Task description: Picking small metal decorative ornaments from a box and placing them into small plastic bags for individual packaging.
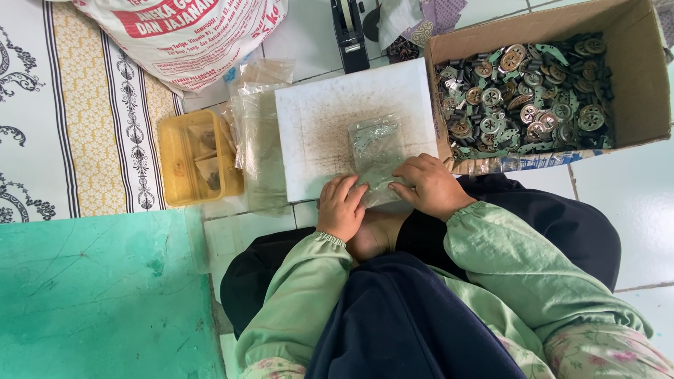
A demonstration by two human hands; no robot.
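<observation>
Two hands are down at the near edge of a white board (330, 105), both in green sleeves (505, 253) over a dark blue lap cloth (400, 323), with a bare foot (375, 235) tucked just under them. The left hand (342, 208) has its fingers curled down onto the near left corner of a small clear plastic bag (375, 151), and the right hand (430, 186) presses its bent fingers onto the near right corner, so the bag's near end is pinched flat between the two sets of fingertips while the rest of it stretches away from them across the board. The bag looks to have a few small metal bits inside near its far end, kinda hard to make out. The board is white but speckled brown with grime. Left of it there's a loose stack of empty clear bags (258, 133), then a yellow plastic tub (199, 158) sitting on the tile floor. Right of the board, a cardboard box (642, 84) is loaded with greenish metal discs and parts (526, 91). Further back there's a black tape dispenser (349, 31) and a big printed white sack (182, 35).
</observation>
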